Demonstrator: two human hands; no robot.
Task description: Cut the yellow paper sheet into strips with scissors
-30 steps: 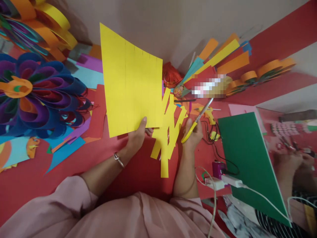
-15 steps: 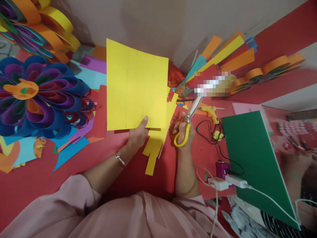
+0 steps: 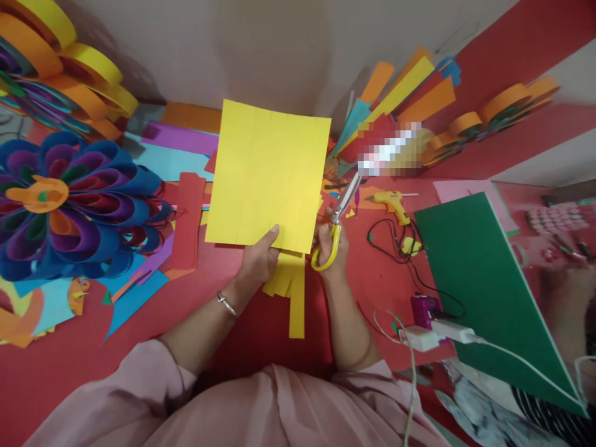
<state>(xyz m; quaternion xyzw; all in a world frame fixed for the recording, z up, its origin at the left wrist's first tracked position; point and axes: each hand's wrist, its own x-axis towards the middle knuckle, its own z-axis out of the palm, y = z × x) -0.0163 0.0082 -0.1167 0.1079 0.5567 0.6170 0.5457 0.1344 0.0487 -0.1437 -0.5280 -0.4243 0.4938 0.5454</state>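
Red table (image 3: pixel 382 285): is spreading out under the work, with clock directions here counting from the middle of the yellow sheet (image 3: pixel 270 174)

Green board (image 3: pixel 498 292): is slanting at 4 o'clock, a blurred co-worker's hand (image 3: pixel 568 285) showing past its far edge, too unclear for its grip to be told

Paper flower (image 3: pixel 84 202): is sitting at 9 o'clock, showing blue and purple looped petals around an orange middle

Sheet: is rising above the table in front of the person, its faint pencil lines running up it and its lower edge lying by the left thumb

Bundle of coloured strips (image 3: pixel 395 96): is fanning out at 2 o'clock

Red card (image 3: pixel 186 223): is lying at 8 o'clock, near the flower

Yellow strips (image 3: pixel 297 298): are hanging below the sheet at 6 o'clock; what is holding them is hidden

Left hand (image 3: pixel 261 257): is pinching the sheet at 6 o'clock, thumb pressing on the front, fingers going behind

Right hand (image 3: pixel 333 251): is grasping the scissors (image 3: pixel 334 239) between 4 and 5 o'clock, just beside the sheet

Scissors: are pointing their blades toward 1 o'clock, the tips meeting a pixelated patch

Glue gun (image 3: pixel 393 202): is lying at 3 o'clock

Purple adapter (image 3: pixel 424 309): is resting at 4 o'clock, beside the green board

Bracelet (image 3: pixel 226 303): is circling the left wrist
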